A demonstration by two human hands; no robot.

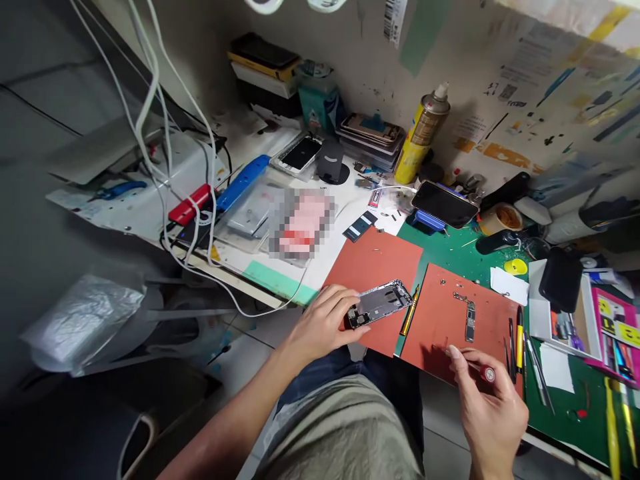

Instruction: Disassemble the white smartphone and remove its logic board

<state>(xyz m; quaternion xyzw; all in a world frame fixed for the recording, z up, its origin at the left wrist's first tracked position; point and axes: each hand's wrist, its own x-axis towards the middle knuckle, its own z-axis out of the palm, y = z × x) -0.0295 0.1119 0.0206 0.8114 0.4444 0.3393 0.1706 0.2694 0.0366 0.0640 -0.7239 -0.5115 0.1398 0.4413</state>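
Observation:
An opened phone housing (384, 301) is gripped at its near left end by my left hand (333, 317), tilted above the left red-brown mat (385, 257). My right hand (487, 400) is closed around a red-handled screwdriver (486, 373); a tiny piece seems to be at the fingertips, too small to make out. Beyond that hand, a phone logic board (470, 321) lies on the right red-brown mat (435, 313). A gold screwdriver (410, 312) rests along the gap between the two mats, just right of the housing.
A phone (445, 203) leans on a blue stand near a yellow spray can (420, 137). Tweezers (537, 370) and a yellow-black tool (519, 340) lie at the right. A white box (590, 327) holds small items. White cables (165, 120) hang at the left.

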